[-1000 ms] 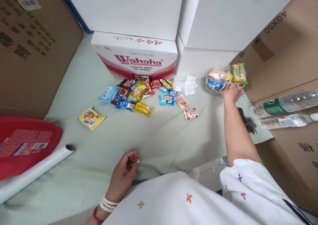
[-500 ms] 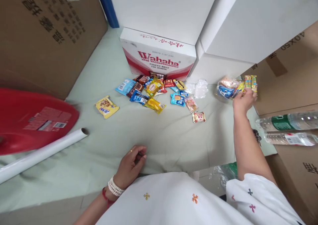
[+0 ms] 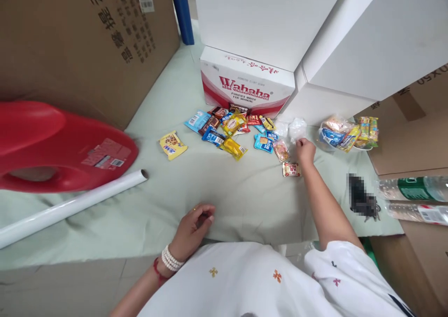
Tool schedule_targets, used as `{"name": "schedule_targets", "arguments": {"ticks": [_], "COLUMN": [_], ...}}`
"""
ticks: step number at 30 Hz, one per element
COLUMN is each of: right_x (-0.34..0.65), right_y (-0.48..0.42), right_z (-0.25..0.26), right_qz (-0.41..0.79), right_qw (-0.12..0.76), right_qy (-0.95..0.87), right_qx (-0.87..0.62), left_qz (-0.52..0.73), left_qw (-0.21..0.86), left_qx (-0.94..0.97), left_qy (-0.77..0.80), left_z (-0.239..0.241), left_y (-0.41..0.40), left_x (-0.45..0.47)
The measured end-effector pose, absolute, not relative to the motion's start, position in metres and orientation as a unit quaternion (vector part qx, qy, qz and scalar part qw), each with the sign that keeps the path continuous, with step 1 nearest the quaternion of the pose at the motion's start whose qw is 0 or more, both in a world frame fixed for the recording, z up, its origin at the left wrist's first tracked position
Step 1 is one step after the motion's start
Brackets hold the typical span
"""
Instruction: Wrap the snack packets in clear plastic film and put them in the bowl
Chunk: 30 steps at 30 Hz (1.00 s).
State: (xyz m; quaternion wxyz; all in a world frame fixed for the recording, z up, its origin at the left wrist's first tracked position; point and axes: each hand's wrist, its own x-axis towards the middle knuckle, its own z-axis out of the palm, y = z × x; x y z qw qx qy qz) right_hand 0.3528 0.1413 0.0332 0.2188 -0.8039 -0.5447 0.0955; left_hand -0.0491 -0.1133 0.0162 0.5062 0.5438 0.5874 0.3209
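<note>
My right hand reaches out over the pale green cloth, fingers bent, beside a crumpled clear wrapper and just above a small red and white snack packet. I cannot make out anything in it. A heap of coloured snack packets lies to its left, with a yellow cookie packet apart from the heap. A clear bag of snacks sits to its right. My left hand rests curled at the near edge of the cloth, with a bead bracelet at the wrist.
A Wahaha water carton and white boxes stand behind the snacks. Brown cartons flank both sides. A red plastic stool and a white paper roll lie left. Two water bottles lie right, near a dark blurred object.
My right hand has drawn back left from the clear bag of snacks to the crumpled wrapper near the heap. The view has shifted, so everything sits further right. My left hand stays put.
</note>
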Motion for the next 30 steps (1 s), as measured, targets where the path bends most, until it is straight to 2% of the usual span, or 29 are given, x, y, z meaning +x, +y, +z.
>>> {"name": "schedule_targets", "arguments": {"ticks": [3,7,10,13,15,18,23,25,28,30], "right_x": [0.353,0.327,0.288,0.251,0.239,0.247,0.3,0.313,0.303,0.28], "right_y": [0.103,0.03,-0.022,-0.058,-0.072,-0.077,-0.036,-0.008,0.018,0.014], "right_z": [0.045,0.048,0.041,0.035,0.034,0.039,0.044,0.043,0.044,0.046], "right_qz": [0.137,0.315,0.419,0.463,0.461,0.424,0.236,0.191,0.178,0.224], "right_qw": [0.264,0.409,0.392,0.349,0.346,0.368,0.421,0.39,0.341,0.35], "right_qy": [-0.545,-0.493,-0.507,-0.55,-0.555,-0.511,-0.484,-0.53,-0.608,-0.658], "right_qx": [-0.784,-0.701,-0.643,-0.602,-0.6,-0.651,-0.73,-0.728,-0.694,-0.628], "left_qz": [0.335,0.341,0.367,0.373,0.384,0.427,0.467,0.469,0.466,0.467], "left_qw": [0.55,0.543,0.542,0.538,0.531,0.576,0.67,0.696,0.724,0.732], "left_qx": [0.506,0.541,0.552,0.57,0.576,0.479,0.266,0.206,0.149,0.139], "left_qy": [0.574,0.544,0.517,0.496,0.489,0.507,0.513,0.502,0.486,0.477], "left_z": [0.019,0.034,0.044,0.043,0.036,0.023,0.016,0.018,0.023,0.024], "left_y": [-0.108,-0.08,-0.056,-0.037,-0.029,-0.024,-0.032,-0.038,-0.045,-0.048], "left_x": [-0.049,-0.026,0.01,0.044,0.056,0.054,0.035,0.033,0.035,0.036]}}
